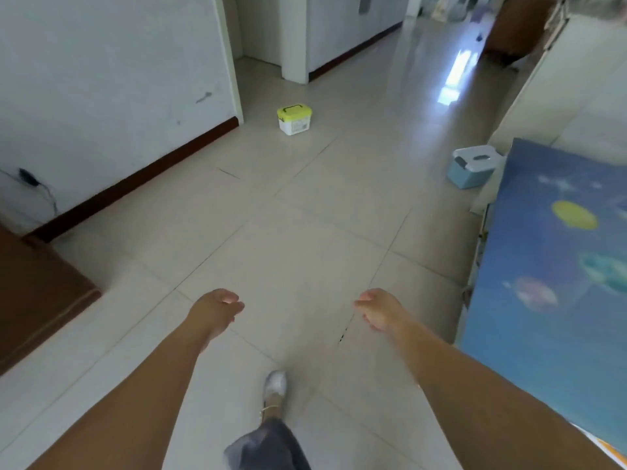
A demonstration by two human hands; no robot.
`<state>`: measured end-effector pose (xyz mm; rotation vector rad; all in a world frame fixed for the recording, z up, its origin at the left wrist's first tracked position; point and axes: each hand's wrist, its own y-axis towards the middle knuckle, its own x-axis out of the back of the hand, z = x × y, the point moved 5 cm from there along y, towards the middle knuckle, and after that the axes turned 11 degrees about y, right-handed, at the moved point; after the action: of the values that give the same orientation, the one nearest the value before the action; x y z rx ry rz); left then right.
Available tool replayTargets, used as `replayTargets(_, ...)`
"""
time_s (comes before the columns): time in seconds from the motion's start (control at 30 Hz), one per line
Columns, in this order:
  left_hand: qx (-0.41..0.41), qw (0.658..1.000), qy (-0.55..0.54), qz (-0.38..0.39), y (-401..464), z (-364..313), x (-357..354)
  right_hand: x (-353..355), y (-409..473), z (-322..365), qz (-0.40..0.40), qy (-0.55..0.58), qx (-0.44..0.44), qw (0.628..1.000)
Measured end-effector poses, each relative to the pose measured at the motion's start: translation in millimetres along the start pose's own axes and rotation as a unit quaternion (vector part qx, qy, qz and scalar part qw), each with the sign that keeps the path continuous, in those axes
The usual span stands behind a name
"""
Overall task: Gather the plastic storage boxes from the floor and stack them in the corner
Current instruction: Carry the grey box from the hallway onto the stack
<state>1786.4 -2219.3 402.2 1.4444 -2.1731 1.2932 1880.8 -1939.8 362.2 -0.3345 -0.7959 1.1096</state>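
Observation:
A small white storage box with a yellow-green lid (294, 119) stands on the tiled floor ahead, near the corner of the left wall. A light blue box with a grey lid (472, 171) sits on the floor at the right, beside the blue bed. Both of my arms reach forward over the floor. My left hand (217, 312) and my right hand (378, 310) hang with loosely curled fingers and hold nothing. Both hands are far from either box.
A bed with a blue space-print cover (556, 252) fills the right side. Brown wooden furniture (37, 293) stands at the left. A white wall with a dark skirting (135, 178) runs along the left. My foot in a white shoe (275, 383) steps on the tiles.

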Motion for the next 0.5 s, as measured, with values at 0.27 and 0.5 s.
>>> replayTargets(0.27,-0.031,0.995,0.076,0.056,188.3,-145.2,27.1,68.9,128.9,67.6,-0.094,0.127,-0.101,0.982)
replayTargets(0.5,-0.079,0.982,0.128,0.115,326.7,-293.6,-12.2,153.9,246.7,96.3,-0.15,0.163,-0.139,0.965)
